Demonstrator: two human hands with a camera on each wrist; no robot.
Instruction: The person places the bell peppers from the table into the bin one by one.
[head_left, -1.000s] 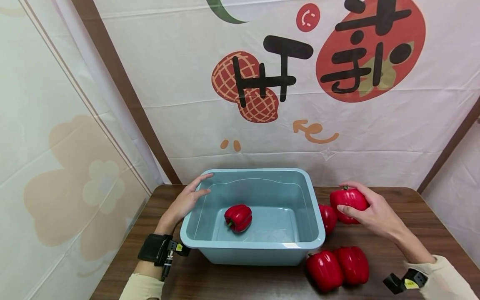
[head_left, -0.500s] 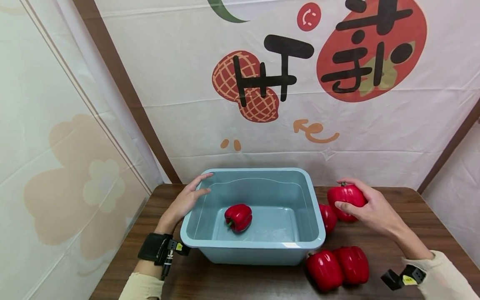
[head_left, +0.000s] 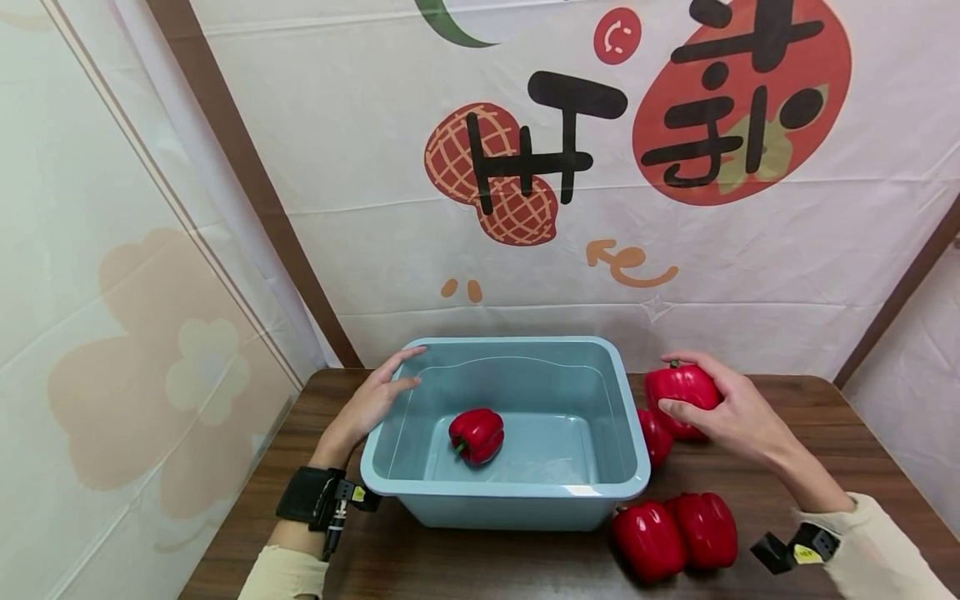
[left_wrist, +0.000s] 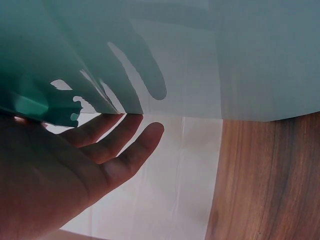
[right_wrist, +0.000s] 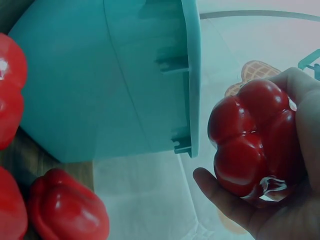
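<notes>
My left hand [head_left: 381, 393] holds the left rim of a light blue plastic basin [head_left: 517, 492], thumb over the rim, other fingers along the outer wall in the left wrist view. One red bell pepper [head_left: 477, 437] lies on the basin floor. To the right of the basin, my right hand [head_left: 738, 415] grips another shiny red bell pepper [head_left: 686, 387] between thumb and fingers, its green stem up. The right wrist view shows that pepper's lobed underside, beside the basin's outer wall [right_wrist: 115, 85].
Close against the basin's right side sits a red pepper [head_left: 656, 437]. Two more red peppers [head_left: 649, 542] stand together near its front right corner on the dark wooden table [head_left: 795, 400]. A printed cloth [head_left: 360, 250] hangs behind the table.
My right hand has lifted the bell pepper slightly and carried it a little left, toward the basin. The left hand and the other peppers have stayed in place.
</notes>
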